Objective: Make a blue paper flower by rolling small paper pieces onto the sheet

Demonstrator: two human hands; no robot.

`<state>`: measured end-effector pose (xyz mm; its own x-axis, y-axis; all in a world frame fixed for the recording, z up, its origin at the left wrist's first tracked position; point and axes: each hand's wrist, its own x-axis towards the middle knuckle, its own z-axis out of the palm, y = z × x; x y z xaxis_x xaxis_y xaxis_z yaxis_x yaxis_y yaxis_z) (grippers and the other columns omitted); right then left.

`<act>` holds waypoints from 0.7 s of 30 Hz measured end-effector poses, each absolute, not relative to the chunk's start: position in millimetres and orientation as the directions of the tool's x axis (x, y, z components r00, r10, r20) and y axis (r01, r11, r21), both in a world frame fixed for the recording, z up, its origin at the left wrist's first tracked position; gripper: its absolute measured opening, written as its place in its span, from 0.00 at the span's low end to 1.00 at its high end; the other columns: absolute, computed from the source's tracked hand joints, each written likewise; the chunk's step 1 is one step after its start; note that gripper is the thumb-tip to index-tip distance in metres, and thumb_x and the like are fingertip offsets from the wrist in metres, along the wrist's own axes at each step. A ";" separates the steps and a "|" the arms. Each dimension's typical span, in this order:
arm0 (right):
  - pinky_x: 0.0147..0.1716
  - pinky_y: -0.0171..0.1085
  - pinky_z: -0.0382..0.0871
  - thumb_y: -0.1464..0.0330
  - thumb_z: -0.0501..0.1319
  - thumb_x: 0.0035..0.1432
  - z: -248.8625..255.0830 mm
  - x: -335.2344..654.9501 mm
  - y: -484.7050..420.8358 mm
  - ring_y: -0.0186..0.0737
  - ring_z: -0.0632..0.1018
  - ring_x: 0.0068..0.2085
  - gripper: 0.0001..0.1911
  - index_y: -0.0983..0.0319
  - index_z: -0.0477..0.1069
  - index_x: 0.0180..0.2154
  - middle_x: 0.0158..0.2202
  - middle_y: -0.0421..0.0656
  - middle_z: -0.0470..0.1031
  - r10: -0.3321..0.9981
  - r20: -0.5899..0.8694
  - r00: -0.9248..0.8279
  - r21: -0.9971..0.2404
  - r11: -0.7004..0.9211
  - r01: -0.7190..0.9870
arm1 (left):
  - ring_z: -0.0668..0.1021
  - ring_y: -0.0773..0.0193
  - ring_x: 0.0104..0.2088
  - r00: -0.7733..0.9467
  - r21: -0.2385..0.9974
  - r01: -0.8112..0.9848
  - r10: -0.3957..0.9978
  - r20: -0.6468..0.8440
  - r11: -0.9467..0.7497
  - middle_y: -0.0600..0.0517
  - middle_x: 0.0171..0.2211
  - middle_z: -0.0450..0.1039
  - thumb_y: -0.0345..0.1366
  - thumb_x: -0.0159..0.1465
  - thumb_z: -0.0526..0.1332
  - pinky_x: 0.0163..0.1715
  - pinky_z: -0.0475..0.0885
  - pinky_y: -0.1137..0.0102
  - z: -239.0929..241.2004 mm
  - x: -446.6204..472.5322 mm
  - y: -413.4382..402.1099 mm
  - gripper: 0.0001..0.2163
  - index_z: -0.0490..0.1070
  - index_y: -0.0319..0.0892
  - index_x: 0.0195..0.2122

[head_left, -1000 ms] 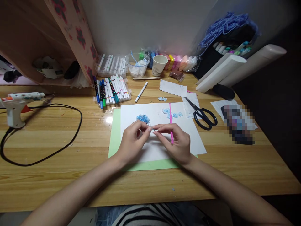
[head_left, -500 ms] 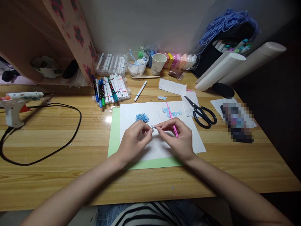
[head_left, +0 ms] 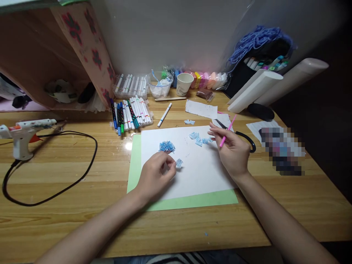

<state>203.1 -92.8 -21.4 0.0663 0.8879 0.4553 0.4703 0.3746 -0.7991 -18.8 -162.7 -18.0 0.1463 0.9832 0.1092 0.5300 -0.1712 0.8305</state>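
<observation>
Low over the white paper sheet (head_left: 198, 176), my left hand (head_left: 158, 174) pinches a small blue-and-white striped paper piece (head_left: 179, 163). Just beyond that hand lies a cluster of crumpled blue bits (head_left: 167, 146) on the sheet. My right hand (head_left: 232, 150) is raised over the sheet's right side, its fingers closed around a thin pink stick (head_left: 228, 131). Loose blue striped scraps (head_left: 198, 139) lie left of its fingertips. Black-handled scissors (head_left: 249, 139) are partly hidden behind this hand.
A green sheet (head_left: 189, 201) lies under the white one. Markers (head_left: 134, 113), a paper cup (head_left: 184, 84) and a plastic bowl (head_left: 160, 86) stand at the back. A glue gun (head_left: 24, 135) with its looped cable is at left, white rolls (head_left: 257, 91) at right.
My right hand has moved away from my left, to the right and up, taking the pink stick along. The paper piece stays in my left hand. The view has tilted slightly upward.
</observation>
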 end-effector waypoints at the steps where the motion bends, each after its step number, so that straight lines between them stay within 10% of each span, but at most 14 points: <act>1: 0.41 0.43 0.77 0.70 0.60 0.59 -20.7 201.9 -96.3 0.42 0.81 0.41 0.09 0.58 0.76 0.41 0.46 0.44 0.78 0.881 0.465 0.084 -0.814 0.388 0.433 | 0.69 0.66 0.29 0.145 0.811 0.560 0.984 0.103 -0.167 0.54 0.27 0.68 0.31 0.61 0.57 0.30 0.62 0.71 -18.7 -18.4 -162.8 0.04 0.68 0.42 0.29; 8: 0.31 0.38 0.71 0.63 0.49 0.67 -24.9 184.7 -122.7 0.35 0.76 0.30 0.18 0.56 0.70 0.52 0.31 0.42 0.77 0.903 0.320 -0.286 -0.919 0.369 0.135 | 0.70 0.66 0.29 0.029 0.679 0.726 0.992 0.127 -0.108 0.54 0.27 0.68 0.32 0.61 0.57 0.29 0.61 0.71 -21.1 -17.3 -153.7 0.04 0.67 0.42 0.28; 21: 0.33 0.35 0.63 0.67 0.49 0.67 -32.5 174.2 -120.9 0.33 0.70 0.31 0.16 0.60 0.72 0.31 0.27 0.39 0.69 0.853 0.225 -0.471 -0.915 0.350 0.198 | 0.70 0.66 0.29 0.006 0.500 0.860 0.981 0.193 -0.104 0.54 0.26 0.68 0.33 0.61 0.56 0.27 0.59 0.71 -25.3 -14.7 -146.3 0.05 0.67 0.42 0.28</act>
<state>174.2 -120.9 -32.5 -0.4708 0.8532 0.2245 0.1981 0.3502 -0.9155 -14.7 -146.3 -25.3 0.0064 0.9811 0.1933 0.8598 -0.1041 0.4999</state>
